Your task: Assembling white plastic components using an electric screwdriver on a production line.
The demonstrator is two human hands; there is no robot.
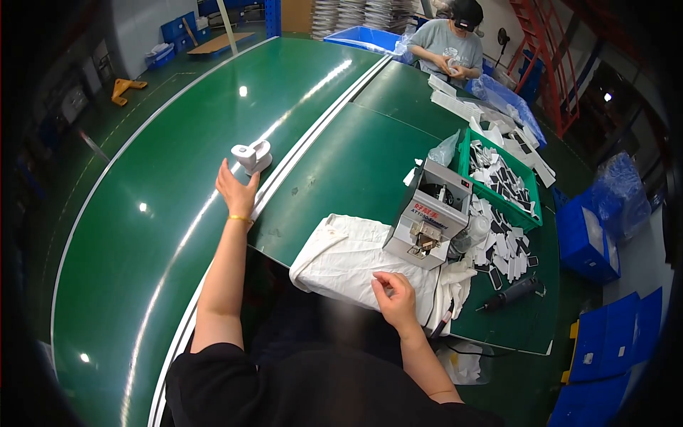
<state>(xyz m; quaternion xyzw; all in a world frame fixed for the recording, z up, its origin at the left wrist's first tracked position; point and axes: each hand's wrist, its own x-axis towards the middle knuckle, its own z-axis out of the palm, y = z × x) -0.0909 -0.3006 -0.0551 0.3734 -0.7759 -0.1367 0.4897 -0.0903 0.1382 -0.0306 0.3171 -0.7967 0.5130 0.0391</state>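
Observation:
My left hand is stretched out over the green conveyor belt, fingers apart, just short of a small white plastic part that stands on the belt. My right hand rests on a folded white cloth at the near edge of the green worktable, fingers curled with the fingertips pinched together; whether something small is between them is too small to tell. Just beyond it stands a grey box-shaped machine.
A green tray holds several white and black parts, with more loose parts scattered beside it. A black electric screwdriver lies at the right. Another person works at the far end. Blue bins stand on the right.

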